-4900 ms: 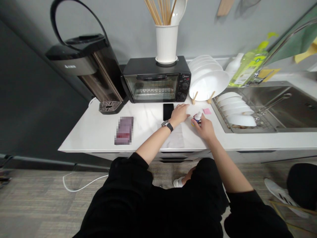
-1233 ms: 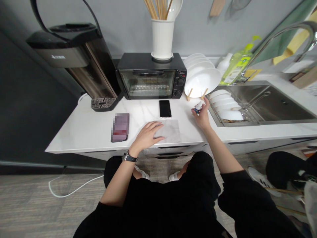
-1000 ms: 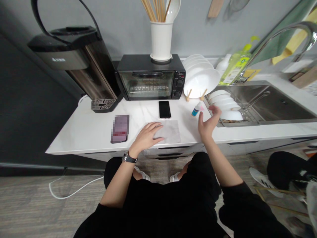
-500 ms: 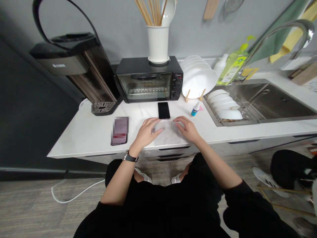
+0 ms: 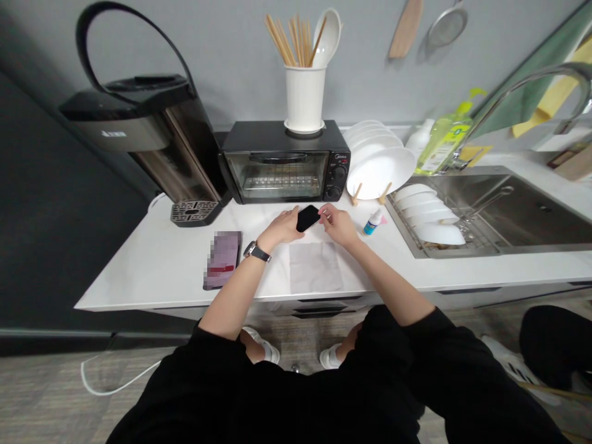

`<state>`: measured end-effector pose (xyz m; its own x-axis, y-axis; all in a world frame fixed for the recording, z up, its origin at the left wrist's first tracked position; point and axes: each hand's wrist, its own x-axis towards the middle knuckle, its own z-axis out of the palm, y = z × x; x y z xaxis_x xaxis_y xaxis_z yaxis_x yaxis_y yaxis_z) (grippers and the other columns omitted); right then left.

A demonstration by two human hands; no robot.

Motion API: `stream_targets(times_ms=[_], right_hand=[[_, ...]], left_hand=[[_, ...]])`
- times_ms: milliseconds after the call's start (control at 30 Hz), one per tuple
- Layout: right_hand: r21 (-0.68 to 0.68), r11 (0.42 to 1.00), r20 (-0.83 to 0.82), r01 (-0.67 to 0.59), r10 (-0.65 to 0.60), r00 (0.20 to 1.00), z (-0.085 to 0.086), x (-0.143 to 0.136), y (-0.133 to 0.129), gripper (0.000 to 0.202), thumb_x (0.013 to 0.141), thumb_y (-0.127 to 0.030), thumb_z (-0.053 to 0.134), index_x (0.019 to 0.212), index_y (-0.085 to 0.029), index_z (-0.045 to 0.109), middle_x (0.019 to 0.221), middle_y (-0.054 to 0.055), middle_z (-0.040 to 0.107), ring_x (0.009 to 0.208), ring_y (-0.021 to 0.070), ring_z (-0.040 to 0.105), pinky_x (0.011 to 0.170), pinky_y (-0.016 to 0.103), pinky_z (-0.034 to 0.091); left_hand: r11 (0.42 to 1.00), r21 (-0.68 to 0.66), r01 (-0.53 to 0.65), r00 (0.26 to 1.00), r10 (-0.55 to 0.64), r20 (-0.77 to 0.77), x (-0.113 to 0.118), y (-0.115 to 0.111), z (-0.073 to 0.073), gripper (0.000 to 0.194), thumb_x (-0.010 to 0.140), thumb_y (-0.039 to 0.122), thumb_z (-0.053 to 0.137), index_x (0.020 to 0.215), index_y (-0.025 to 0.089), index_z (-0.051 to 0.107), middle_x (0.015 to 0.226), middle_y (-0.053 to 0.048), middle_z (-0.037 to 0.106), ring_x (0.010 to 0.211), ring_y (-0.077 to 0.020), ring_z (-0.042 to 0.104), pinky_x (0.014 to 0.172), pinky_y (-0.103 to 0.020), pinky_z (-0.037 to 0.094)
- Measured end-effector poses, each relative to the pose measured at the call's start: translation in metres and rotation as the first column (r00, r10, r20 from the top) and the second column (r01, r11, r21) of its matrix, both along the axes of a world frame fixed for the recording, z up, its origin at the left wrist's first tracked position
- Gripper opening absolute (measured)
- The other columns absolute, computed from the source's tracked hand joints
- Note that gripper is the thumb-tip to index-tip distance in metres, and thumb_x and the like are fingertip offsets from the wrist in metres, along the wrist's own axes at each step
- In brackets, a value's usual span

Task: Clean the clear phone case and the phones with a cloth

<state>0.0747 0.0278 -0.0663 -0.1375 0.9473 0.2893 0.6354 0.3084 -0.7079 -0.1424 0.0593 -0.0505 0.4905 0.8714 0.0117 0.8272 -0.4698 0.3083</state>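
Note:
A black smartphone (image 5: 308, 218) is held by its two ends, tilted, just in front of the toaster oven. My left hand (image 5: 284, 227) grips its left end, the thumb along the near edge. The fingers of my right hand (image 5: 337, 223) pinch its right end. Nearer to me a thin grey cloth (image 5: 315, 267) lies spread flat on the counter. Right of my right hand stands a small white bottle with a blue label (image 5: 372, 222). To the left of my left wrist lies a second phone-like item (image 5: 225, 262), purplish and partly pixelated.
Behind my hands stands a black toaster oven (image 5: 282, 169) with a white utensil holder (image 5: 305, 98) on top. A tall drinks dispenser (image 5: 180, 154) is at the left. White plates (image 5: 382, 169) and a sink (image 5: 536, 213) are at the right. Another person's leg (image 5: 552, 345) shows at lower right.
Both hands have moved forward from above the cloth to the smartphone and taken hold of it. The phone has turned from upright to slanted. The cloth now lies in plain view. The camera view has shifted slightly.

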Motion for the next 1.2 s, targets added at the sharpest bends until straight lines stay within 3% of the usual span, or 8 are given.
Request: stream_targets(times_ms=[167,233,333,467,600,900,1100,1200], right_hand=[[0.213,0.976,-0.057,0.043,-0.031,0.998,-0.008,-0.007,0.004,0.034,0.108,-0.041,0.039,0.118,-0.022,0.065,0.131,0.018,0.072,0.119,0.0288,0.07,0.108,0.046,0.057],[0.264,0.963,-0.139,0.045,-0.008,0.99,-0.012,-0.007,0.007,0.041,0.109,-0.051,0.041,0.126,-0.022,0.065,0.141,0.019,0.068,0.133,0.0295,0.064,0.115,0.048,0.054],[0.128,0.992,-0.354,0.013,0.033,0.935,-0.019,-0.007,0.013,0.057,0.105,-0.07,0.048,0.128,-0.022,0.068,0.131,0.013,0.074,0.122,0.0281,0.068,0.111,0.045,0.055],[-0.128,0.978,-0.63,-0.164,0.047,0.775,-0.027,-0.006,0.021,0.071,0.08,-0.09,0.071,0.095,-0.021,0.077,0.086,0.002,0.074,0.085,0.0196,0.065,0.082,0.033,0.054],[-0.208,0.954,-0.707,-0.217,0.007,0.707,-0.029,-0.005,0.02,0.071,0.07,-0.092,0.079,0.077,-0.022,0.072,0.06,-0.004,0.058,0.056,0.0126,0.048,0.056,0.027,0.042],[-0.22,0.948,-0.826,-0.229,-0.056,0.561,-0.021,-0.003,0.007,0.065,0.064,-0.082,0.091,0.082,-0.022,0.076,0.065,-0.004,0.063,0.057,0.011,0.051,0.053,0.024,0.039],[-0.197,0.967,-0.866,-0.164,-0.093,0.492,-0.032,-0.021,0.003,0.052,0.061,-0.065,0.098,0.077,-0.024,0.07,0.073,-0.005,0.07,0.073,0.0148,0.061,0.073,0.03,0.055],[-0.204,0.965,-0.873,-0.166,-0.103,0.477,-0.029,-0.023,0.005,0.057,0.069,-0.076,0.089,0.088,-0.025,0.076,0.084,-0.003,0.078,0.085,0.0184,0.07,0.082,0.033,0.06]], left_hand=[[0.996,0.056,0.064,0.998,-0.064,-0.002,-0.017,-0.011,0.003,0.105,0.081,0.026,0.079,0.173,0.008,0.03,0.155,-0.024,0.058,0.136,-0.0402,0.067,0.115,-0.046,0.054],[0.986,0.125,0.108,0.994,-0.11,0.015,-0.014,-0.019,0.004,0.098,0.083,0.026,0.078,0.17,0.011,0.036,0.15,-0.02,0.059,0.131,-0.0386,0.07,0.113,-0.047,0.055],[0.97,0.218,0.103,0.992,-0.117,0.054,-0.008,-0.026,0.007,0.076,0.088,0.031,0.078,0.157,0.016,0.051,0.138,-0.014,0.065,0.121,-0.0349,0.073,0.106,-0.046,0.058],[0.95,0.276,0.147,0.989,-0.148,-0.018,-0.005,-0.025,0.01,0.075,0.087,0.043,0.085,0.152,0.021,0.055,0.132,-0.01,0.068,0.112,-0.0334,0.074,0.1,-0.046,0.058],[0.92,0.342,0.194,0.981,-0.173,-0.09,-0.005,-0.025,0.01,0.074,0.087,0.048,0.086,0.149,0.019,0.06,0.13,-0.011,0.071,0.108,-0.0331,0.075,0.098,-0.045,0.056],[0.861,0.443,0.251,0.968,-0.236,-0.09,-0.004,-0.027,0.013,0.07,0.088,0.043,0.084,0.148,0.016,0.06,0.13,-0.013,0.073,0.115,-0.0348,0.074,0.099,-0.044,0.054],[0.892,0.423,0.159,0.971,-0.219,0.098,0.004,-0.03,0.014,0.076,0.085,0.051,0.087,0.149,0.019,0.059,0.135,-0.012,0.073,0.117,-0.033,0.074,0.098,-0.042,0.057],[0.897,0.43,0.107,0.973,-0.183,0.139,0.005,-0.028,0.014,0.082,0.086,0.053,0.087,0.154,0.02,0.056,0.139,-0.012,0.072,0.124,-0.0334,0.073,0.098,-0.041,0.058]])
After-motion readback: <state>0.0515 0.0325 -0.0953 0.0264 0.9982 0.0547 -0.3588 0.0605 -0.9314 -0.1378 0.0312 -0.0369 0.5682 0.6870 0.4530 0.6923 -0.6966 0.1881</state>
